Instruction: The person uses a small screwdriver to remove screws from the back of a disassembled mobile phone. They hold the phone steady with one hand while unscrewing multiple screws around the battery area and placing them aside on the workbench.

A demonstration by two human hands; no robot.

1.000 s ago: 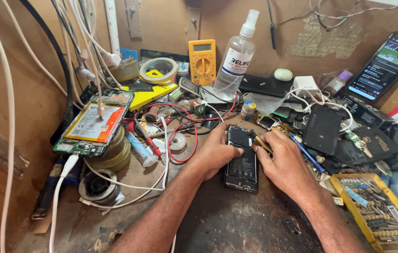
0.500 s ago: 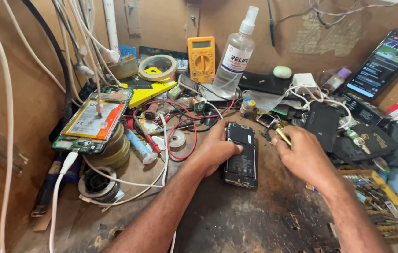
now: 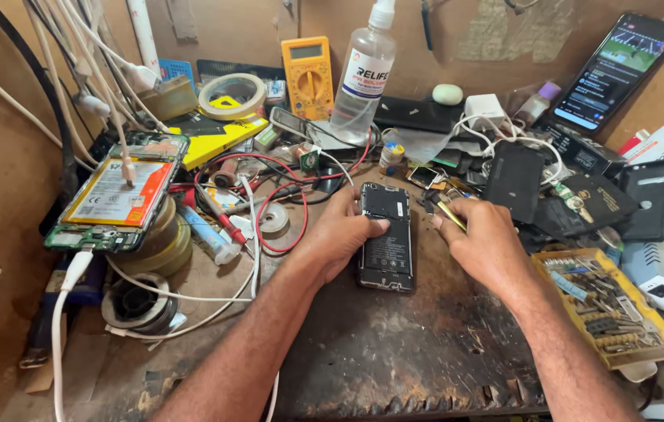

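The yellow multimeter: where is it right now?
In the head view, the yellow multimeter leans against the back wall, top centre, between the tape roll on its left and the clear spray bottle on its right.

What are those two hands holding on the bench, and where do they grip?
The left hand steadies the opened black phone by its upper left edge. The right hand pinches a thin yellowish tool near its tip.
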